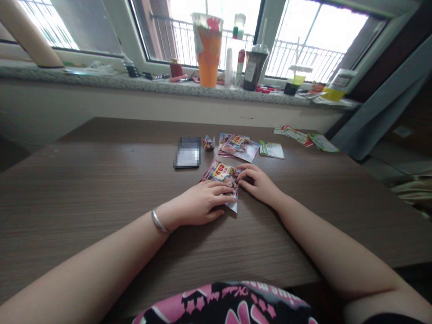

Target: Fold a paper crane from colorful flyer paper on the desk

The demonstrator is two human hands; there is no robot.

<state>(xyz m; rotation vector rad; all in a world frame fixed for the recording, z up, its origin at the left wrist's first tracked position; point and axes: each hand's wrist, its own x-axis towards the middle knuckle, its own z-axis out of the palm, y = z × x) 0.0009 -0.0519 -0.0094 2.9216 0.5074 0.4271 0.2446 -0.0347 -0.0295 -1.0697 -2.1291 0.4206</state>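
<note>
A printed colour leaflet [220,170] with large red figures on yellow lies slantwise on the table in front of me. My left hand [202,201] rests flat across its lower part, fingers stretched out, covering some of the print. My right hand [255,181] is at the leaflet's right edge, its fingers bent but apart and the fingertips touching the paper there. Just beyond lie more leaflets of the same kind [240,146], overlapping. A small folded paper piece [208,143] stands to their left.
A dark flat device with a blurred screen [187,153] lies left of the folded piece. Green-and-white cards [272,150] and other printed papers [299,136] are at the right back. On the windowsill stand an orange drink cup [208,54], a dark cup [254,67] and several small items.
</note>
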